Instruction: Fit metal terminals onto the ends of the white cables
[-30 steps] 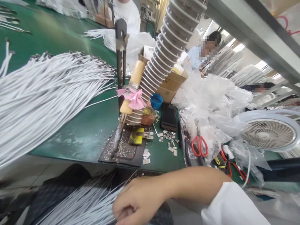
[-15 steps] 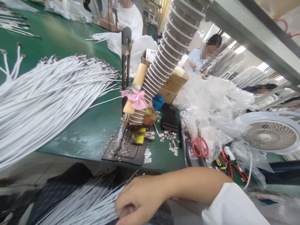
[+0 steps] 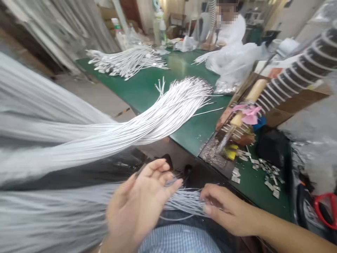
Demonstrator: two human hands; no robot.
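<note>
A bundle of thin white cables (image 3: 184,202) lies across my lap, below the edge of the green table (image 3: 147,88). My left hand (image 3: 142,203) hovers over the bundle with its palm up and fingers spread, touching the cables only lightly. My right hand (image 3: 226,211) is closed in a pinch on the ends of several cables. A large fan of the same white cables (image 3: 163,116) lies on the table and hangs over its near edge toward me.
A soldering iron on a stand with a pink cloth (image 3: 247,116) sits on a dark mat with metal scraps (image 3: 265,172). A ribbed hose (image 3: 297,80), cardboard box, red scissors (image 3: 325,209) and plastic bags are at right. Another person (image 3: 229,24) works at the far end.
The view swung left and down. My left hand has come into view, open over the lap cables. My right hand moved right along the bundle, still pinching it.
</note>
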